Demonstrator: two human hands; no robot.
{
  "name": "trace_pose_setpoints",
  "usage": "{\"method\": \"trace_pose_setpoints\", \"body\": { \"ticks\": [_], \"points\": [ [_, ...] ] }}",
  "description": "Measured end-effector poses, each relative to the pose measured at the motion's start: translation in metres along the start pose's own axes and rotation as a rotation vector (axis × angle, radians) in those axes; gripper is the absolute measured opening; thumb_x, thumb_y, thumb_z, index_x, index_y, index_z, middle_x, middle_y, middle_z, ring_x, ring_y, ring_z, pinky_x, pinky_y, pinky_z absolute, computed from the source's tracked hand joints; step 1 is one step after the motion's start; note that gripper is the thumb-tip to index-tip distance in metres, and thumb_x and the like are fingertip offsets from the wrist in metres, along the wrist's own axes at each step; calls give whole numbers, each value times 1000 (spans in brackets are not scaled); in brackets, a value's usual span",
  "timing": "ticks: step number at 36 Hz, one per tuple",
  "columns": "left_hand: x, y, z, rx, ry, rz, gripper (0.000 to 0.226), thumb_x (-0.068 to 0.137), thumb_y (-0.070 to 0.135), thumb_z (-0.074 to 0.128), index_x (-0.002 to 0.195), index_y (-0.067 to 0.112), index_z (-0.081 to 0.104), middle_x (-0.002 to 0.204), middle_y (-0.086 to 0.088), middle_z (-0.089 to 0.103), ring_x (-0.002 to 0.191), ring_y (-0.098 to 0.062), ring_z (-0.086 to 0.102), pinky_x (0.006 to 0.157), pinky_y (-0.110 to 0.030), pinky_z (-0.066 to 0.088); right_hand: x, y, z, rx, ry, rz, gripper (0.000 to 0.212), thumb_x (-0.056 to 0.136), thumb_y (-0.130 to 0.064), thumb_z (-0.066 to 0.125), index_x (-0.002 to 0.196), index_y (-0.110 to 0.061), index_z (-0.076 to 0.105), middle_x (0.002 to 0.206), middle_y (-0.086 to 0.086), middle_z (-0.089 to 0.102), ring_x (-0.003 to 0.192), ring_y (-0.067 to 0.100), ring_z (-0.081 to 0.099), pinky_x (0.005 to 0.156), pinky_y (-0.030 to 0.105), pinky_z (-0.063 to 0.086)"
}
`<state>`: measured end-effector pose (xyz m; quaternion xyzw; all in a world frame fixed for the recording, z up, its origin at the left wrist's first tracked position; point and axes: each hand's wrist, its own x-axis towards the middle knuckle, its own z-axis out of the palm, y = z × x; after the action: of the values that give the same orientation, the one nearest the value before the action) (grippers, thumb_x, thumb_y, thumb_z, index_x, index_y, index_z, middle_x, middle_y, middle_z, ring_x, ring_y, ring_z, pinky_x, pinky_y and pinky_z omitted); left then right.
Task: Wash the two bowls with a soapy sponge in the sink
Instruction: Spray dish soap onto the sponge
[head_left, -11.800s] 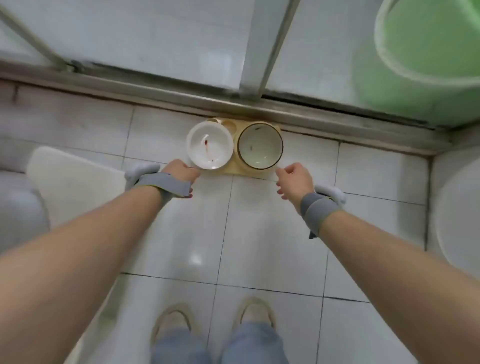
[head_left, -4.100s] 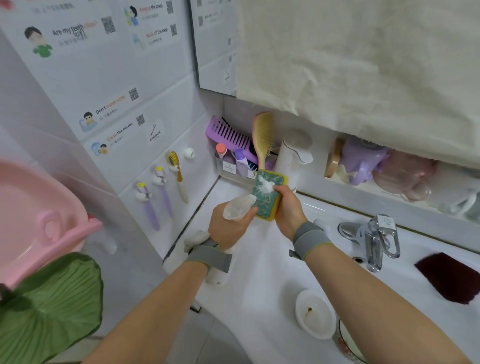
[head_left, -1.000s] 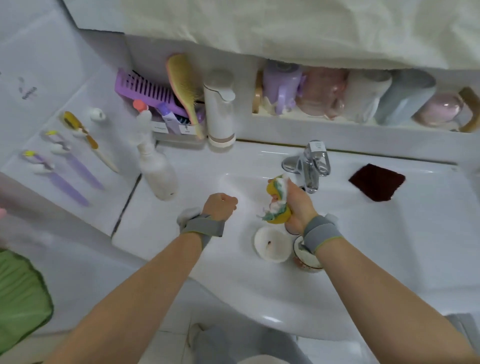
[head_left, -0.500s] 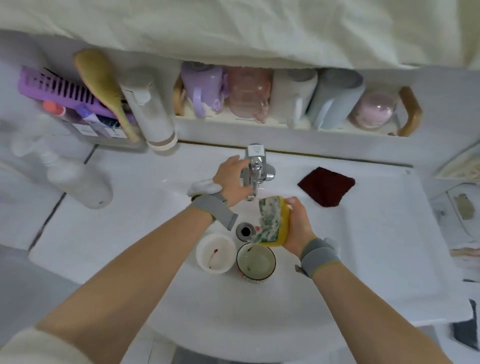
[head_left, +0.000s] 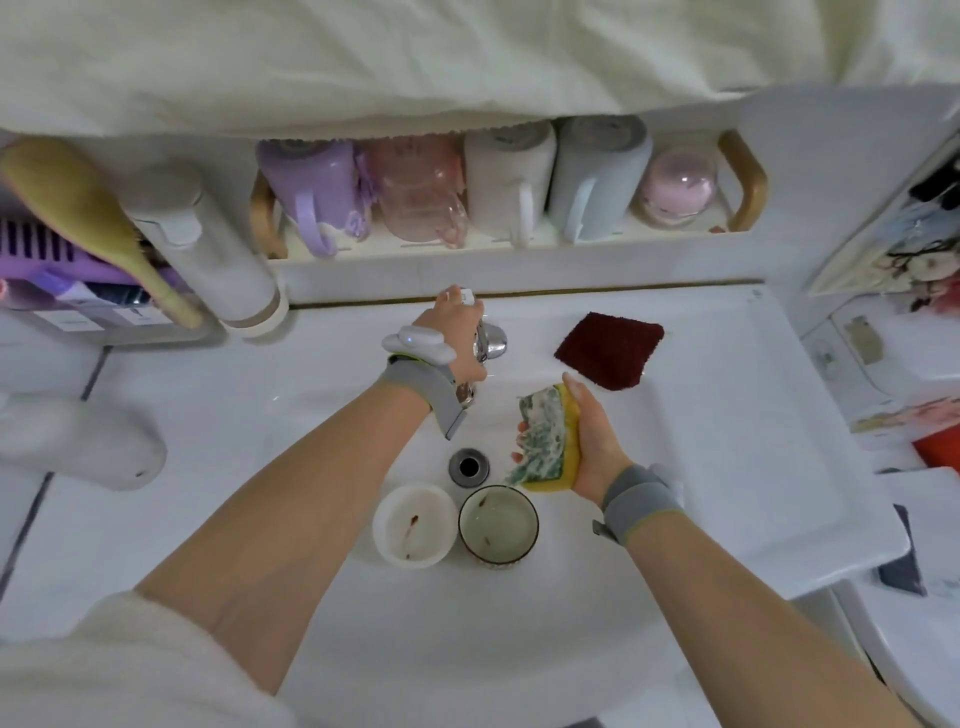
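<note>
Two bowls stand side by side in the white sink (head_left: 691, 467), just below the drain (head_left: 469, 467). The white bowl (head_left: 414, 526) on the left has red-brown specks inside. The dark-rimmed bowl (head_left: 497, 526) on the right holds some cloudy water. My right hand (head_left: 589, 436) grips a yellow and green sponge (head_left: 548, 436) covered in white foam, held above and right of the dark-rimmed bowl. My left hand (head_left: 460, 338) is closed over the chrome tap (head_left: 491, 343) at the back of the basin. No water stream is visible.
A dark red cloth (head_left: 609, 349) lies on the sink ledge right of the tap. A white dispenser (head_left: 208, 249), a hairbrush (head_left: 93, 223) and a tray of upturned cups (head_left: 498, 192) line the back shelf. A white spray bottle (head_left: 88, 452) lies at the left.
My left hand has moved up from the tap's spout onto its handle. The sponge in my right hand has shifted slightly right. The bowls have not moved.
</note>
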<state>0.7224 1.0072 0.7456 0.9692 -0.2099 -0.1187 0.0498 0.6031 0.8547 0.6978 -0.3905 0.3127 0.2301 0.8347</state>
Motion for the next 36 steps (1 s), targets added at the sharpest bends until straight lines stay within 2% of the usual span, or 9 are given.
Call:
{"method": "trace_pose_setpoints", "body": {
  "ticks": [3,5,11,14,17,20,25,36],
  "points": [
    [1,-4,-5,-12,-2,10,59,64,30,73,114,11,50,121,-11,41,93,-25,49,64,-31,41,4,2,4,11,25,-25,61,91,-62,33,103,-10,62,66,7,70,70,24,62,73,39,48],
    [3,-5,-7,-17,-12,13,57,63,32,73,110,11,51,116,-10,43,91,-24,50,62,-30,39,6,3,4,23,52,-40,63,91,-63,33,108,-10,61,72,8,69,77,25,59,76,39,48],
    [6,-4,-10,-1,-4,31,51,63,35,74,105,12,55,104,-6,45,81,-19,43,61,-29,35,-1,3,5,25,51,-50,61,92,-62,32,101,-9,62,63,6,70,71,23,60,72,39,48],
    [6,-4,-12,-4,2,37,48,63,36,74,101,12,57,95,-3,41,78,-19,44,57,-27,31,-3,5,5,41,71,-50,62,92,-62,32,105,-9,61,72,9,69,75,24,58,75,40,48],
    [7,-4,-14,1,-9,44,47,63,38,74,99,12,57,95,-4,45,76,-19,44,52,-26,29,-4,7,4,43,97,-37,61,91,-62,33,102,-10,62,85,11,59,78,24,55,76,38,48],
    [7,-5,-15,2,-10,54,47,64,39,73,98,12,57,94,-4,46,74,-19,44,47,-25,25,-4,10,3,44,107,-18,59,91,-62,35,96,-10,63,79,9,56,70,22,52,67,34,46],
    [10,-5,-20,4,-42,72,46,65,37,73,100,10,60,90,-2,46,76,-20,47,53,-25,33,-2,12,0,25,176,-15,55,90,-60,38,89,-11,62,75,9,55,65,20,48,66,31,44],
    [12,-6,-21,16,-17,86,43,64,35,74,98,11,61,84,0,50,74,-20,49,54,-24,34,-2,17,-5,24,163,-12,58,90,-61,38,99,-8,61,75,12,55,63,21,48,67,31,42]
  ]
}}
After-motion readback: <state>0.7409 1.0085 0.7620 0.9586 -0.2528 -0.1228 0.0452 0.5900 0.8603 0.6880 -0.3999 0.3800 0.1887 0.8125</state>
